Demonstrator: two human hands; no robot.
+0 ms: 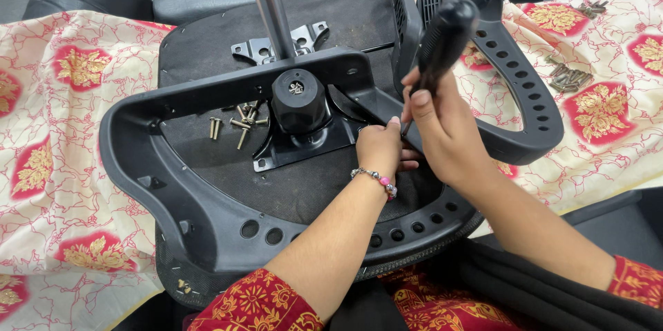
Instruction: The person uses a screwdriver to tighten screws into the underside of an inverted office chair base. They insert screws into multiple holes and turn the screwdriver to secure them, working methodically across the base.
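Right hand (442, 127): fingers wrapped around black screwdriver (442, 37), held upright, tip down at black plastic chair frame (173, 186) | Left hand (378, 148): fingers pinched closed at the tip (what they pinch is hidden), touching frame | Frame lies on upturned seat base (221, 37) | Loose screws (238, 124) beside black knob (298, 99) | Patterned cloth (69, 130) underneath.

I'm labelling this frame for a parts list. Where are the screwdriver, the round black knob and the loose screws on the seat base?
screwdriver (445, 30): head view, on its black handle above the right hand.
round black knob (298, 99): head view, on its side wall.
loose screws (238, 124): head view, middle of the cluster left of the knob.
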